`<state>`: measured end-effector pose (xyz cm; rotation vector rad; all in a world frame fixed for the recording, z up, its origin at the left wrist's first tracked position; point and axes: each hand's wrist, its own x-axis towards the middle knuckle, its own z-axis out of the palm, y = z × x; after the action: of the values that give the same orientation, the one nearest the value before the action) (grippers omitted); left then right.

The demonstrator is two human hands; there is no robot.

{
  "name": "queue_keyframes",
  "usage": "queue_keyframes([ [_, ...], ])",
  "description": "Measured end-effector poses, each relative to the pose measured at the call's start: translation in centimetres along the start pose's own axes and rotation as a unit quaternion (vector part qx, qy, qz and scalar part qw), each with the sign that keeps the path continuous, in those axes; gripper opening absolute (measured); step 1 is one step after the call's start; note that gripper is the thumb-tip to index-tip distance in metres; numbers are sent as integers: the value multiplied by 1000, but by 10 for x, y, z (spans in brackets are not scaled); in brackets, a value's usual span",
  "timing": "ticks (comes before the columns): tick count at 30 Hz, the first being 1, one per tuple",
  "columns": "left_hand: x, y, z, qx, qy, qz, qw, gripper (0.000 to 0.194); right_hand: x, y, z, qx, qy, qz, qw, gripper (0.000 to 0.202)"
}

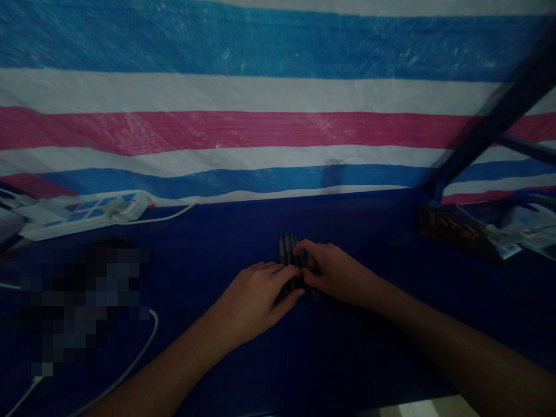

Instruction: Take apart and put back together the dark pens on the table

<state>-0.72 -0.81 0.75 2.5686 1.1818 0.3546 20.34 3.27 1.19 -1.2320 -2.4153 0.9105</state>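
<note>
Several dark click pens (287,247) lie side by side on the dark blue table, their tips or buttons pointing away from me. From the left, my left hand (260,292) is curved over their lower part, thumb on the near side, fingers closed round them. My right hand (332,272) presses on the bundle from the right, with its forefinger and thumb bent against the pens. The fingertips of both hands nearly meet. Much of the pens is hidden under the fingers, and the light is dim.
A white power strip (93,213) with plugs and a cable stands at the back left. A pixelated dark object (87,301) and a white cable (152,330) lie at left. At right are a dark patterned box (456,231) and a metal post (499,116). A striped sheet (260,130) hangs behind.
</note>
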Motion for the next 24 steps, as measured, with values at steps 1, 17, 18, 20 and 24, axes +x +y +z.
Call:
queue_keyframes([
  [1, 0, 0, 0, -3, -8, 0, 1000, 11, 0, 0, 0, 20, 4, 6, 1000, 28],
  [17, 7, 2, 2, 55, -23, -7, 998, 27, 6, 13, -6, 207, 142, 63, 966, 87],
  [18, 8, 2, 2, 70, -27, -6, 997, 30, 7, 14, -6, 239, 148, 68, 957, 94],
  [20, 10, 2, 2, 92, -31, -5, 995, 32, 9, 15, -4, 305, 128, 77, 941, 92],
  [24, 9, 1, 1, 87, -31, 4, 996, 29, 11, 14, -4, 396, 75, 96, 910, 50],
])
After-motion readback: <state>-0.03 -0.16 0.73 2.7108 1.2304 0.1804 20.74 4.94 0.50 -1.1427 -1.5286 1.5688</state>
